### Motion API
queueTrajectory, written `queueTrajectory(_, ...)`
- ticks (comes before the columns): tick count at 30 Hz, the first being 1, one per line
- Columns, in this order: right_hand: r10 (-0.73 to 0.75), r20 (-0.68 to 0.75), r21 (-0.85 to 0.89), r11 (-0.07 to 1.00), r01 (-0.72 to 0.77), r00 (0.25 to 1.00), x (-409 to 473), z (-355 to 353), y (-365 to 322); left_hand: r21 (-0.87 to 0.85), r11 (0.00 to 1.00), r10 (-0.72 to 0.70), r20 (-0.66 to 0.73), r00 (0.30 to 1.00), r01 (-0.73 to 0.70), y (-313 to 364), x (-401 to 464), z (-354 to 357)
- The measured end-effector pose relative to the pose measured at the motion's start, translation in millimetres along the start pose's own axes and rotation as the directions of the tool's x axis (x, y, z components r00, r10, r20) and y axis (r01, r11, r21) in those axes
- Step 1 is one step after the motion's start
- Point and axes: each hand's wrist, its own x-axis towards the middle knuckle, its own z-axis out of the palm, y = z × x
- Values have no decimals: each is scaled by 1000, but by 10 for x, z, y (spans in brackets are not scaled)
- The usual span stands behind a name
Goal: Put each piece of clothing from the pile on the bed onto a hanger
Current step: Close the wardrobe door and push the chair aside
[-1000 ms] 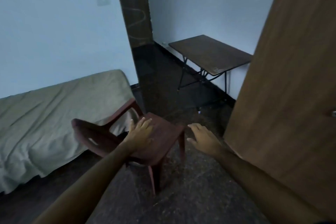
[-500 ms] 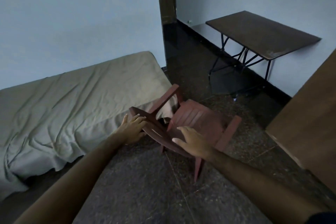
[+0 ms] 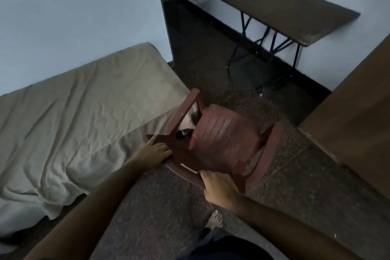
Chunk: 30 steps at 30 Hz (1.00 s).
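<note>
Both hands are gripping the top of the backrest of a reddish-brown plastic armchair [image 3: 221,143]: left hand [image 3: 155,154] at its left corner, right hand [image 3: 219,189] at its right. The chair is standing beside the beige-sheeted bed [image 3: 73,122]; clothing pile not in view.

Bed [image 3: 69,124] under a rumpled beige sheet [image 3: 88,99] — dark speckled floor [image 3: 160,213] alongside
</note>
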Motion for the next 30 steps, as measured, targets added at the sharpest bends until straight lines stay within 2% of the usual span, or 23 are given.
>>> queueTrajectory(3, -4, 23, 21, 1000, 4, 1000, 45, 44, 36, -14, 988, 152, 48, 987, -152, -117, 209, -26)
queueTrajectory(5, -4, 27, 28, 1000, 4, 1000, 73, 46, 57, -31, 971, 237, 17, 971, -236, -191, 298, -73)
queueTrajectory(9, 5, 10, 27, 1000, -5, 1000, 104, 85, 71, -85, 943, 324, 17, 946, -321, -311, 406, 35)
queueTrajectory(14, 43, 40, -12, 999, -43, 998, 121, 48, 99, -66, 909, 409, -65, 910, -412, -381, 538, 155)
queueTrajectory(23, 177, 100, -91, 982, -168, 979, 451, -224, 437, -68, 912, 399, -97, 912, -406, -571, 1042, 45)
queueTrajectory(26, 243, 20, -139, 961, -237, 970, 568, -339, 573, -75, 912, 390, -147, 909, -403, -631, 1246, -65)
queueTrajectory(30, 399, -39, -131, 907, -400, 916, 723, -490, 779, -23, 923, 374, -173, 911, -383, -694, 1547, -268)
